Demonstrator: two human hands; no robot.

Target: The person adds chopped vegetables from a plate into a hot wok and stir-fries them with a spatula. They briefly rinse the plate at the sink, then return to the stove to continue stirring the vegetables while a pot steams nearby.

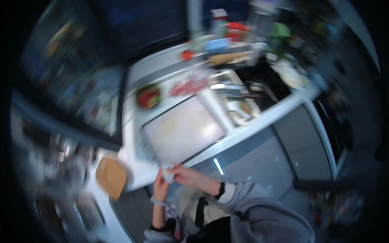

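Both of my hands meet in front of me, at the near edge of the counter. Between my left hand (161,186) and my right hand (185,175) is a small whitish crumpled thing (167,172), perhaps a tissue or cloth; blur hides what it is. The fingers of both hands close around it. Just beyond them a white cutting board (185,130) with a dark rim lies on the counter, a yellowish stain on its left half. A dark bowl (148,96) with red and green contents stands behind the board.
Red pieces in clear plastic (190,85) lie behind the board. To its right are trays (240,106), then a black cooktop (267,85). A wooden board (111,177) sits on the left counter. A dark-framed glass pane (100,133) rises at left. Bottles and packages crowd the back.
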